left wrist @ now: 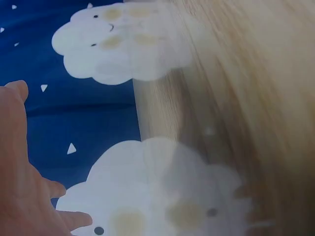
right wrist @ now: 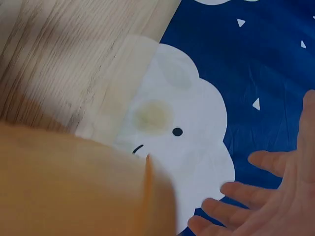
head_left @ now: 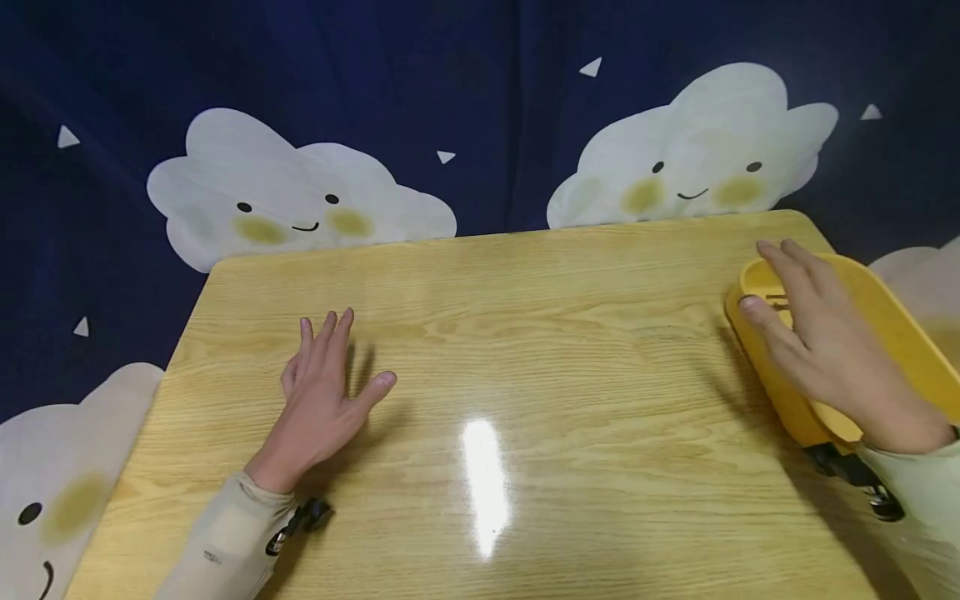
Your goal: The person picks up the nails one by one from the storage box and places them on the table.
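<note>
Above the left part of the wooden table, my left hand [head_left: 322,408] is held with fingers spread and thumb out, holding nothing. Its palm edge and fingers also show at the left of the left wrist view. On the right, my right hand [head_left: 832,342] hovers over a yellow plastic basket [head_left: 772,383], fingers extended. The hand covers part of the basket's inside; whether it touches the rim I cannot tell. In the right wrist view the basket [right wrist: 74,182] is a blurred yellow shape at lower left, apart from the spread fingers [right wrist: 246,194].
The light wood-grain table [head_left: 525,333] has a bright light reflection near its front. Behind it hangs a dark blue curtain [head_left: 487,75] with smiling white clouds and small triangles. The basket stands at the table's right edge. Each wrist carries a black strap mount [head_left: 307,517].
</note>
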Action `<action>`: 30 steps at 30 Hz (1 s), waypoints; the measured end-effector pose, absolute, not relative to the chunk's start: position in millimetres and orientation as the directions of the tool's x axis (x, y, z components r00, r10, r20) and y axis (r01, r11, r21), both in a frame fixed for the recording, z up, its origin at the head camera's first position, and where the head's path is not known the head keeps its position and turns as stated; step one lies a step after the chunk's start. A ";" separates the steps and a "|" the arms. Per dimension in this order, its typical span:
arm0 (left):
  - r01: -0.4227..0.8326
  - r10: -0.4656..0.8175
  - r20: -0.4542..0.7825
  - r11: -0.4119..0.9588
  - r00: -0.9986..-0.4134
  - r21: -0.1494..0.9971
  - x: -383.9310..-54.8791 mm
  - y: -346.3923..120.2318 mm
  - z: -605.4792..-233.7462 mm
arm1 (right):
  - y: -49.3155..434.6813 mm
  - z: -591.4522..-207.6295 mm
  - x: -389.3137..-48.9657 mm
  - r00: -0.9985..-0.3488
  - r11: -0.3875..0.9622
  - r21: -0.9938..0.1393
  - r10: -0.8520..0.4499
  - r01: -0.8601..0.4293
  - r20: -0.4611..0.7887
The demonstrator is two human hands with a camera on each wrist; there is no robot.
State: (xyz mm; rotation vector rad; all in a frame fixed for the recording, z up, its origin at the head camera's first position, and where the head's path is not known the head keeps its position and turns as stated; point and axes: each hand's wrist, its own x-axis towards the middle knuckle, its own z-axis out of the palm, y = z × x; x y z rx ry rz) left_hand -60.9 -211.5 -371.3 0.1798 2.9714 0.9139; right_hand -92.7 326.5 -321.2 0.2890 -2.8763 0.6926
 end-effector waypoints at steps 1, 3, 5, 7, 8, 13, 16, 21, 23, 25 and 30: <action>0.109 0.124 0.010 0.820 -0.992 0.561 -61.8 -209.5 -371.3 | 328.0 -320.6 -91.8 -0.967 0.875 -0.429 -0.147 -0.225 0.206; 0.118 0.134 0.013 0.820 -0.991 0.561 -63.3 -206.3 -371.7 | 330.1 -319.2 -90.5 -0.970 0.882 -0.420 -0.143 -0.215 0.195; 0.124 0.139 0.017 0.815 -0.990 0.566 -64.3 -203.7 -371.4 | 331.9 -317.7 -89.9 -0.973 0.885 -0.418 -0.140 -0.205 0.181; 0.133 0.144 0.027 0.809 -0.989 0.573 -65.3 -201.0 -370.3 | 333.1 -316.0 -89.8 -0.976 0.884 -0.423 -0.137 -0.197 0.168; 0.136 0.145 0.031 0.805 -0.989 0.578 -65.8 -199.2 -369.2 | 333.6 -315.1 -89.9 -0.977 0.884 -0.425 -0.135 -0.195 0.167; 0.160 0.163 0.049 0.783 -0.985 0.601 -68.3 -190.4 -366.9 | 336.6 -309.8 -89.6 -0.966 0.879 -0.421 -0.146 -0.225 0.213; 0.162 0.168 0.047 0.782 -0.985 0.601 -68.5 -186.7 -367.8 | 338.2 -305.5 -88.9 -0.971 0.886 -0.418 -0.126 -0.203 0.204; 0.164 0.173 0.044 0.776 -0.984 0.608 -67.5 -182.7 -370.4 | 344.1 -297.9 -88.3 -0.987 0.899 -0.421 -0.070 -0.125 0.145; 0.167 0.179 0.042 0.772 -0.983 0.613 -67.1 -181.4 -371.8 | 348.1 -295.5 -88.3 -0.989 0.894 -0.433 -0.062 -0.115 0.134; 0.170 0.184 0.041 0.769 -0.982 0.616 -66.6 -179.9 -373.0 | 351.7 -293.2 -88.7 -0.991 0.897 -0.431 -0.051 -0.099 0.121; 0.186 0.196 0.054 0.761 -0.979 0.622 -66.2 -175.9 -375.3 | 359.8 -287.9 -90.1 -0.997 0.911 -0.409 -0.021 -0.050 0.073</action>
